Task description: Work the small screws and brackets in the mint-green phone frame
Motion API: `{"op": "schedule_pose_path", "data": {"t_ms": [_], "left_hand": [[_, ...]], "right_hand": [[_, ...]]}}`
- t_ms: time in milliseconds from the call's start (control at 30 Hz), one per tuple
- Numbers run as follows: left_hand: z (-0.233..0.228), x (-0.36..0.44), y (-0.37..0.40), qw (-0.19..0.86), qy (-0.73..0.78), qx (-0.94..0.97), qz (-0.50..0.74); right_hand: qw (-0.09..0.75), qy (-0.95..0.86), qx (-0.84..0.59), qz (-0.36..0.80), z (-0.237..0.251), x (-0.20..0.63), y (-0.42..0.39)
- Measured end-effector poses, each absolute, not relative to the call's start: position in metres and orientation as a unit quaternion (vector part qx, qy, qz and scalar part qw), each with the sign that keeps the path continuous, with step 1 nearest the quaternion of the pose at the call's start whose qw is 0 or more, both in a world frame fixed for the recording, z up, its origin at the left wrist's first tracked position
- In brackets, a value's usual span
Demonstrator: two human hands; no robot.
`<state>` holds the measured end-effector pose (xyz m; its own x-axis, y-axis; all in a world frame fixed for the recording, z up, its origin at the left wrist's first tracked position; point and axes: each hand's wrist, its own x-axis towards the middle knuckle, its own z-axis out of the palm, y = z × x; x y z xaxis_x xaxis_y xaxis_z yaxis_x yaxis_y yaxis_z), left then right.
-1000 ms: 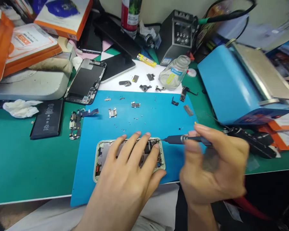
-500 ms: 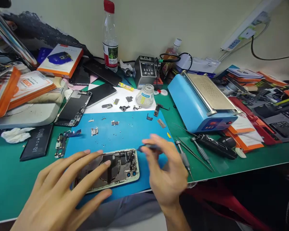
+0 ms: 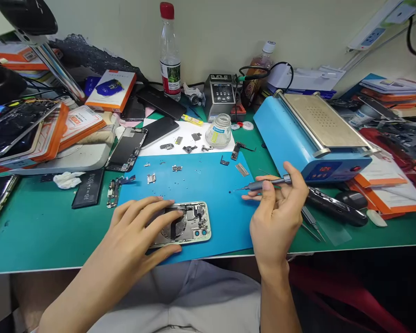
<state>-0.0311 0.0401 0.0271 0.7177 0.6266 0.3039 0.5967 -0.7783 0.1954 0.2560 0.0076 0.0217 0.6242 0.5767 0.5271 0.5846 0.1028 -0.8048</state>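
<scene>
My left hand (image 3: 135, 231) lies across an opened phone housing (image 3: 203, 217) with a pale rim, fingers at its far edge and over the inside, thumb by the near edge. The hand covers the housing's left part. Two camera lenses and small parts show at its right end. A grey precision screwdriver (image 3: 260, 185) is held in my right hand (image 3: 277, 217), its thin tip pointing left. Close to that tip is a tiny dark piece (image 3: 229, 192) on the blue mat (image 3: 215, 180); contact between them I cannot make out. A SIM-tray-like metal part (image 3: 151, 178) and several tiny screws lie beyond the housing.
A blue heating plate machine (image 3: 308, 138) stands at the right, a black pen-shaped tool (image 3: 336, 208) before it. A glass jar (image 3: 218, 131), a water bottle (image 3: 170, 60) and a control box (image 3: 220, 97) are at the back. A battery (image 3: 88, 188) lies left.
My left hand has come down onto the phone housing. My right hand has moved right, and the blurred dark item it held is gone; it now holds a screwdriver. The camera view has shifted.
</scene>
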Motion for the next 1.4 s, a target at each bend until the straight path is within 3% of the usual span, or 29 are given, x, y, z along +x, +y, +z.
{"op": "schedule_pose_path", "data": {"t_ms": [267, 400, 533, 667, 800, 1400], "left_hand": [[0.031, -0.016, 0.032, 0.105, 0.360, 0.906, 0.194], [0.042, -0.016, 0.031, 0.178, 0.377, 0.858, 0.301], [0.055, -0.008, 0.032, 0.358, 0.408, 0.736, 0.404], [0.057, 0.002, 0.037, 0.571, 0.394, 0.590, 0.413], [0.050, 0.005, 0.044, 0.582, 0.397, 0.569, 0.425], [0.042, -0.003, 0.041, 0.600, 0.345, 0.574, 0.437]], "right_hand": [[0.629, -0.434, -0.645, 0.010, 0.014, 0.265, 0.011], [0.682, -0.404, -0.608, 0.042, 0.021, 0.265, 0.010], [0.707, -0.388, -0.566, 0.172, 0.035, 0.243, 0.003], [0.693, -0.394, -0.510, 0.324, 0.036, 0.204, 0.005], [0.690, -0.388, -0.471, 0.388, 0.030, 0.179, 0.016], [0.718, -0.365, -0.446, 0.390, 0.027, 0.172, 0.021]]}}
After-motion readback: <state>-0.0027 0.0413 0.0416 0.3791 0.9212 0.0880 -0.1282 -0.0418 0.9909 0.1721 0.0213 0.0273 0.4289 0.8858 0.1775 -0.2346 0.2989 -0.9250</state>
